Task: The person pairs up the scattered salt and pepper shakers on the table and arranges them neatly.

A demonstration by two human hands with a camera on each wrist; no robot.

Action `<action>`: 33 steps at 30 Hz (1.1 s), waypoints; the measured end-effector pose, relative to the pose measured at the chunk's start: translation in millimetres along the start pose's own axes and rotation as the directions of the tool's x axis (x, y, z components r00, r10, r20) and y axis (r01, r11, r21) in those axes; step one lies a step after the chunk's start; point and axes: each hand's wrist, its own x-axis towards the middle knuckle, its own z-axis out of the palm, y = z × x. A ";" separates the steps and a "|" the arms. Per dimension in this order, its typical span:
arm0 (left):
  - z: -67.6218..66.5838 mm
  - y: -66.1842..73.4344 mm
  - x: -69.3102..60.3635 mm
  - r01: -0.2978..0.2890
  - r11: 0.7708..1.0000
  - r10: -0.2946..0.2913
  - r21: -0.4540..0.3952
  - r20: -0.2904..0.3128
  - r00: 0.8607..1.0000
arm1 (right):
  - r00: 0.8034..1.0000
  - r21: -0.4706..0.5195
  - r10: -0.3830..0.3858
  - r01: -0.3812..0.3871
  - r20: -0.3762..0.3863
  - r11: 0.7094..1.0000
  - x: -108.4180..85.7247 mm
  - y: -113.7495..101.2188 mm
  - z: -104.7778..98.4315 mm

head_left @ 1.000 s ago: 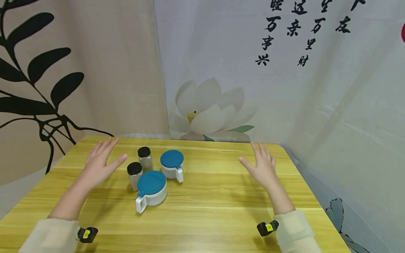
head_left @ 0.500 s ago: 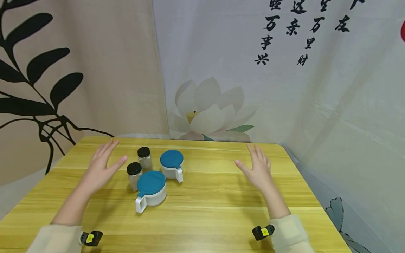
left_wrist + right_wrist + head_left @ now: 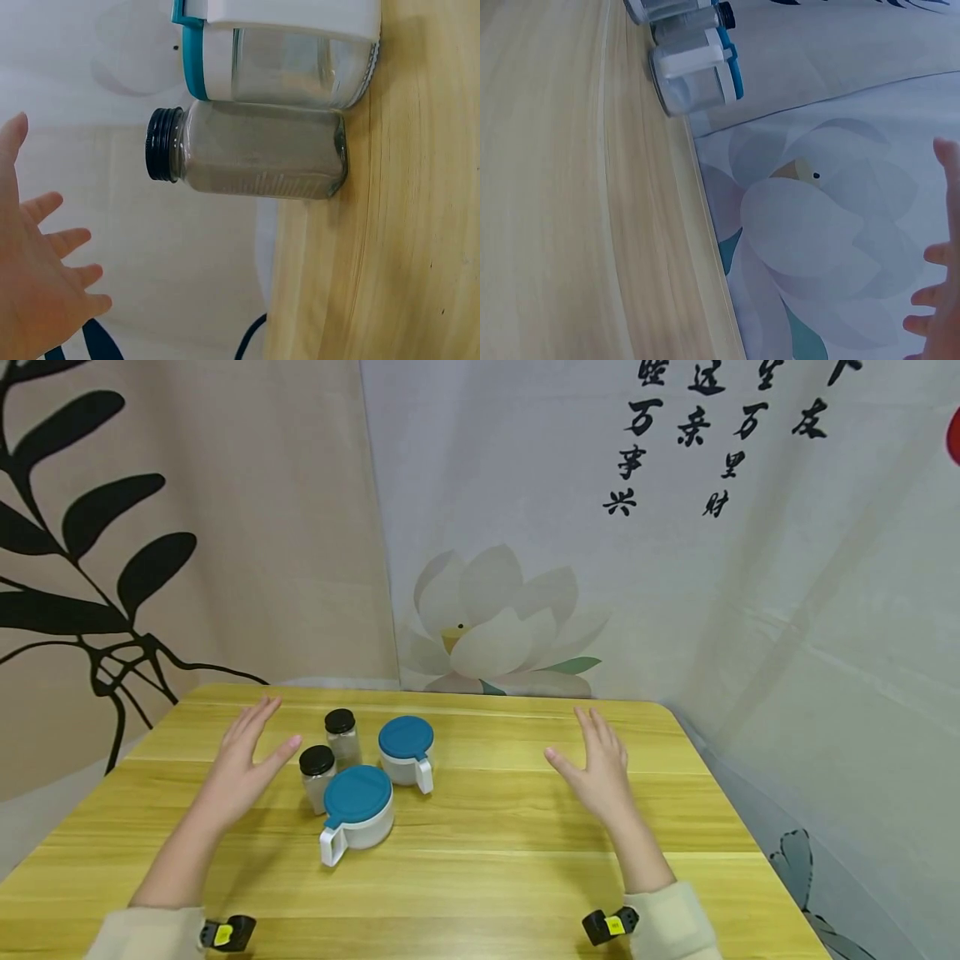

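Here, the left hand (image 3: 242,765) hovers near a jar (image 3: 317,787) (black-capped).

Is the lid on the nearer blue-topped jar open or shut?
Shut: in the head view, its blue lid lies flat across the top of the jar, with no visible gap.

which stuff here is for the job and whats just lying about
Probably job, nearest the left hand:
two clear squarish bottles with black caps
two round clear jars, blue lids, white handles

Probably just background:
yellow wooden table
white lotus-printed cloth
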 end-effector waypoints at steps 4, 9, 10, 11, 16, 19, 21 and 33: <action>1.0 -0.1 -1.2 -0.005 1.000 0.004 -0.018 -0.011 1.000 | 1.000 0.019 -0.005 0.006 -0.003 1.000 -2.4 -5.0 2.7; 2.4 -1.8 -2.6 -0.008 0.999 0.007 -0.045 -0.021 1.000 | 1.000 0.045 -0.002 0.002 0.004 0.999 -3.8 -10.2 6.9; 2.6 -2.1 -2.9 -0.008 0.999 0.007 -0.052 -0.024 1.000 | 1.000 0.050 0.000 0.000 0.004 0.999 -3.8 -11.2 7.9; 2.8 -2.2 -3.2 -0.009 0.998 0.008 -0.055 -0.028 1.000 | 1.000 0.054 0.003 -0.003 0.005 0.999 -3.9 -12.4 8.7; 2.1 -2.7 -5.8 -0.002 0.997 -0.002 -0.083 -0.042 0.999 | 1.000 0.072 0.007 -0.007 0.002 0.997 -3.9 -17.6 13.6; 0.9 -3.1 -8.0 0.009 0.994 -0.013 -0.108 -0.045 0.999 | 1.000 0.085 0.011 -0.011 0.001 0.996 -4.6 -21.0 16.3; 0.3 -3.5 -9.2 0.015 0.993 -0.021 -0.118 -0.046 0.999 | 1.000 0.088 0.017 -0.017 0.000 0.996 -5.1 -23.2 18.1; 1.4 -8.8 -14.5 0.074 0.986 -0.079 -0.148 -0.025 0.997 | 1.000 0.148 0.015 -0.018 0.016 0.989 -9.5 -37.9 31.2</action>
